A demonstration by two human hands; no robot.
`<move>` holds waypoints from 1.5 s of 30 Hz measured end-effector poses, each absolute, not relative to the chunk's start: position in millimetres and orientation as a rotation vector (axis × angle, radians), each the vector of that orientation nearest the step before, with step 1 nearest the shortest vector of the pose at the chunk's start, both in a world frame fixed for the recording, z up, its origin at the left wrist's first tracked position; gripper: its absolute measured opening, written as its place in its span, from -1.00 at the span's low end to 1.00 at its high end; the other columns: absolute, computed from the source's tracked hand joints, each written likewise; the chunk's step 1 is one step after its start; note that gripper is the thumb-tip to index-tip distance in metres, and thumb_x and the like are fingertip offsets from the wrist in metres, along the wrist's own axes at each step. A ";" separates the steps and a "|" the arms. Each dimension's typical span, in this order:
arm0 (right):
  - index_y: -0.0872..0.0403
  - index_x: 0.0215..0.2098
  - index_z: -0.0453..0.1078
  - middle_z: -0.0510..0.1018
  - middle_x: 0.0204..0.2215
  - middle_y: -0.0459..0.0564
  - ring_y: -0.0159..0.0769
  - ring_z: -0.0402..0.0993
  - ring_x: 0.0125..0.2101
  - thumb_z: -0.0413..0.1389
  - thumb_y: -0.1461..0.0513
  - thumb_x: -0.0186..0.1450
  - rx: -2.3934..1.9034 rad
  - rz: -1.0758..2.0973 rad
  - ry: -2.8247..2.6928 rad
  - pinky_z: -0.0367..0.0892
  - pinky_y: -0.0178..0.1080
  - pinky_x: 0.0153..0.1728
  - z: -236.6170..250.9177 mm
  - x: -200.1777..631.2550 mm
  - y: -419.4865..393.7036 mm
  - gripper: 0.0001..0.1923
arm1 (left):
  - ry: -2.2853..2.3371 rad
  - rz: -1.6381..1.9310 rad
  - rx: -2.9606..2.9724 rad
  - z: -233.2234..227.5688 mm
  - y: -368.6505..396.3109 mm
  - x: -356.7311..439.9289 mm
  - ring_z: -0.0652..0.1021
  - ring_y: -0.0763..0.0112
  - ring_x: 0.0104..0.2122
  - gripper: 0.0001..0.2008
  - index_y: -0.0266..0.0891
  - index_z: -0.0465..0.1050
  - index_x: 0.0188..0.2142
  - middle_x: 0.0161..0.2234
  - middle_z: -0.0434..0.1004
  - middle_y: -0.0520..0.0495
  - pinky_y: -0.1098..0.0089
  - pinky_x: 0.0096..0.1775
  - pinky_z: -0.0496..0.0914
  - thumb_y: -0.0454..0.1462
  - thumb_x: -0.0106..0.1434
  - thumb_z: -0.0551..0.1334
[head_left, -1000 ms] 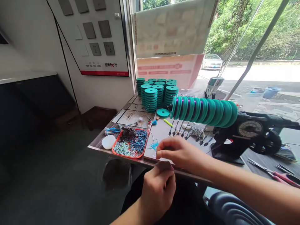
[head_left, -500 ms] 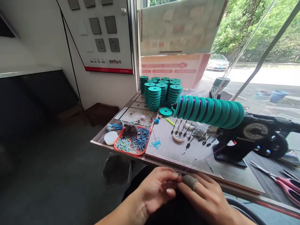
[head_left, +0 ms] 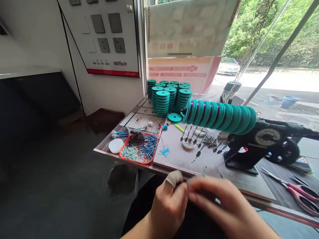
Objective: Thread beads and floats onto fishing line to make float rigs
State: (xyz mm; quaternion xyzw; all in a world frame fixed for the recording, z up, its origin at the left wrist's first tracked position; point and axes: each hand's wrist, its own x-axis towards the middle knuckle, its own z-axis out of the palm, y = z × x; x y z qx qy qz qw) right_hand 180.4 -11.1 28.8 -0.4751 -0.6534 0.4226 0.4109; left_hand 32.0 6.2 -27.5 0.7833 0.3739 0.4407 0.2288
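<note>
My left hand (head_left: pixel 170 202) is closed in front of the table edge, its thumb and fingers pressed together, a beige finger wrap (head_left: pixel 173 178) at its top. My right hand (head_left: pixel 224 202) meets it at the fingertips in a pinch, slightly smeared by motion. Whatever lies between the fingertips is too small to make out. A tiny pale spot shows between the right fingers. Beyond the hands, a row of green spools (head_left: pixel 219 116) with purple line sits on a black winding machine (head_left: pixel 264 142). Several dark-blue stemmed pieces (head_left: pixel 198 154) lie on the board (head_left: pixel 171 162).
An orange tray (head_left: pixel 121 156) holds small blue, green and dark parts. Beside it are a white lid (head_left: pixel 116 145) and a round dish of beads (head_left: pixel 188 143). Stacked green spools (head_left: pixel 162 104) stand at the back. Red-handled scissors (head_left: pixel 301 196) lie at right.
The view has shifted slightly. The left hand has turned from palm-side fingers showing to its back, closed. The right hand has rotated, and its fingers now reach leftward to the left hand's fingertips.
</note>
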 end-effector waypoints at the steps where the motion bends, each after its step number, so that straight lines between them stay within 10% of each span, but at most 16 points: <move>1: 0.07 -0.47 0.40 0.48 -0.54 -0.10 -0.35 0.39 -0.47 0.09 0.16 0.20 -1.240 1.214 -1.599 0.31 -0.35 -0.41 40.9 178.3 2.5 -0.84 | 1.047 1.283 2.160 -31.0 5.4 32.3 0.55 0.20 -0.27 -0.72 -0.16 0.56 -0.21 -0.24 0.54 -0.20 0.32 -0.18 0.41 -0.44 0.17 0.15; 9: 0.12 -0.50 0.34 0.43 -0.60 -0.12 -0.46 0.27 -0.63 0.08 0.20 0.14 -1.212 1.432 -1.664 0.19 -0.39 -0.61 54.6 168.8 51.2 -0.86 | 0.984 1.225 1.838 -16.3 10.5 34.8 0.51 0.27 -0.37 -0.82 -0.19 0.58 -0.36 -0.36 0.56 -0.17 0.32 -0.27 0.37 -0.40 0.15 0.19; 15: 0.08 -0.28 0.42 0.50 -0.57 -0.10 -0.39 0.36 -0.58 -0.08 0.37 0.33 -0.834 -0.201 -2.196 0.21 -0.30 -0.50 26.8 199.8 -6.0 -0.76 | 0.841 0.672 0.560 4.6 24.4 37.2 0.23 0.67 -0.67 -0.87 -0.30 0.41 -0.60 -0.58 0.37 0.05 0.58 -0.63 0.05 -0.36 -0.17 0.35; 18: 0.16 -0.25 0.43 0.51 -0.62 -0.08 -0.36 0.37 -0.64 -0.17 0.44 0.33 -0.728 -0.468 -2.327 0.19 -0.25 -0.57 10.1 202.7 -14.3 -0.67 | 0.829 0.630 0.522 4.1 25.8 37.4 0.27 0.64 -0.64 -0.81 -0.31 0.39 -0.60 -0.61 0.31 0.07 0.59 -0.61 0.04 -0.34 -0.23 0.37; 26: 0.08 -0.40 0.39 0.49 -0.60 -0.06 -0.38 0.39 -0.58 -0.20 0.30 0.40 -0.859 -0.186 -2.127 0.28 -0.35 -0.53 -28.6 191.0 -25.8 -0.63 | 0.954 0.822 1.334 1.8 19.8 33.9 0.33 0.52 -0.51 -0.90 -0.30 0.44 -0.60 -0.47 0.39 -0.01 0.49 -0.48 0.17 -0.42 0.00 0.26; 36: 0.12 -0.50 0.37 0.23 -0.69 -0.22 -0.53 0.04 -0.69 0.14 -0.03 0.17 -1.149 1.411 -1.615 0.03 -0.42 -0.68 53.5 185.9 24.7 -0.64 | 1.101 1.149 1.724 -6.9 16.3 33.2 0.40 0.44 -0.46 -0.83 -0.29 0.52 -0.42 -0.37 0.40 -0.11 0.46 -0.43 0.26 -0.30 0.20 0.17; 45: 0.06 -0.53 0.39 0.41 -0.57 -0.09 -0.34 0.29 -0.51 0.10 0.04 0.21 -1.303 1.178 -1.821 0.18 -0.33 -0.46 1.9 230.2 -40.5 -0.71 | 0.769 0.524 0.676 -5.8 22.2 39.2 0.23 0.64 -0.66 -0.93 -0.32 0.40 -0.63 -0.57 0.41 0.01 0.51 -0.60 -0.03 -0.37 -0.20 0.28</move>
